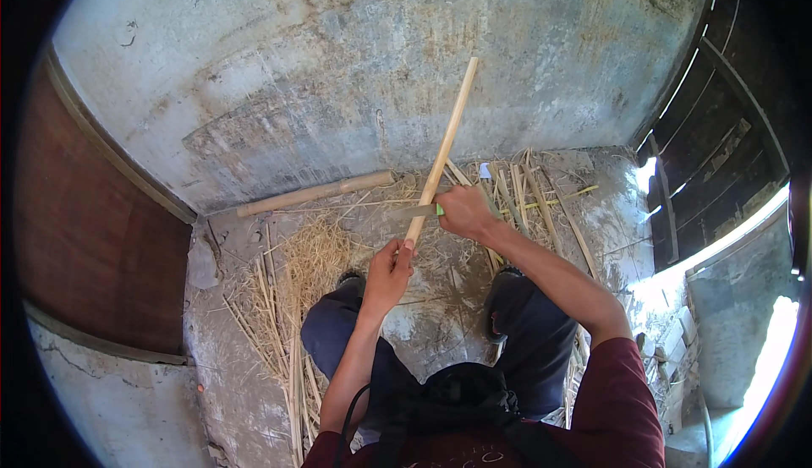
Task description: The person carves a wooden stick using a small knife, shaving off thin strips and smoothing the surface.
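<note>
A long, pale strip of split bamboo or wood (pixel 452 134) slants up and away from me, its far end in front of the wall. My left hand (pixel 389 275) is closed round its near end, the thumb lying on top. Just beyond, a knife (pixel 414 212) with a flat blade and a green handle lies across the strip, the blade pointing left. My right hand (pixel 467 211) is wrapped round the handle, which mostly hides it. The blade appears to touch the strip; its edge is too small to make out.
A heap of thin shavings (pixel 317 252) lies on the floor to the left, with long strips (pixel 292 383) beside it. A round pole (pixel 317 193) rests along the wall (pixel 338 87). More strips (pixel 541 197) are scattered at right. A dark plank door (pixel 719 155) stands far right.
</note>
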Demonstrator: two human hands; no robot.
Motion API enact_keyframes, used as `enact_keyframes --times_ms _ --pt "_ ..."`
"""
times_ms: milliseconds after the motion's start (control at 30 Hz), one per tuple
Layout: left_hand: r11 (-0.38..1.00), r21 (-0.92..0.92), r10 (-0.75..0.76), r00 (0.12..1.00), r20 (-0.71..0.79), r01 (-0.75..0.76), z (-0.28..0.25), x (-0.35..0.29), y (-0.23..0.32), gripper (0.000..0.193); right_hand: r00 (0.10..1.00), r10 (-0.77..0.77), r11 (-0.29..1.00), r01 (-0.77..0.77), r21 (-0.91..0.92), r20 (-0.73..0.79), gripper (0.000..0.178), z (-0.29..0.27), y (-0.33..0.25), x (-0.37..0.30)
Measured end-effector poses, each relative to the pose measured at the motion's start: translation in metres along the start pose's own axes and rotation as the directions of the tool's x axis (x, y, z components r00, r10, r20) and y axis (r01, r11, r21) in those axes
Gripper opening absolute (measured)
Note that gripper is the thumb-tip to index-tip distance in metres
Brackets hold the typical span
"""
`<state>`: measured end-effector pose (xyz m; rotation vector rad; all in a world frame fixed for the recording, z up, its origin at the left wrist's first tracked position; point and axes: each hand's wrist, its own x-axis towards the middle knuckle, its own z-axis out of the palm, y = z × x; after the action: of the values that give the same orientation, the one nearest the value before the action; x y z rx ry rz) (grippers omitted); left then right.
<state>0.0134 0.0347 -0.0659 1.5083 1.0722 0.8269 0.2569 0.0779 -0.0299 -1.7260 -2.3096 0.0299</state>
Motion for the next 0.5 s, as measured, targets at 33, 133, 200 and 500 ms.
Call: enact_keyframes --times_ms 33,133,200,500 --pt "0.999 -0.028 -0.022 1.000 0.015 0.022 -0.001 -0.001 0.001 0.041 1.000 0.010 1.000 -0.010 0.004 0.009 0.025 0.000 -0.001 0.001" --pt "0.999 -0.044 0.008 1.000 0.015 -0.007 0.000 0.002 -0.009 0.042 0.996 0.033 0.999 -0.030 0.033 -0.082 0.023 0.008 0.007 0.003" --pt "0.998 -0.029 0.058 0.998 -0.011 -0.059 -0.001 0.002 -0.010 0.042 0.993 0.047 0.998 -0.042 0.042 -0.112 0.023 0.013 0.014 0.006" --pt "0.981 0.172 0.101 0.994 -0.048 -0.092 -0.007 -0.006 -0.008 0.042 0.840 0.490 0.869 -0.450 0.204 -0.235 0.020 0.035 0.075 0.029"
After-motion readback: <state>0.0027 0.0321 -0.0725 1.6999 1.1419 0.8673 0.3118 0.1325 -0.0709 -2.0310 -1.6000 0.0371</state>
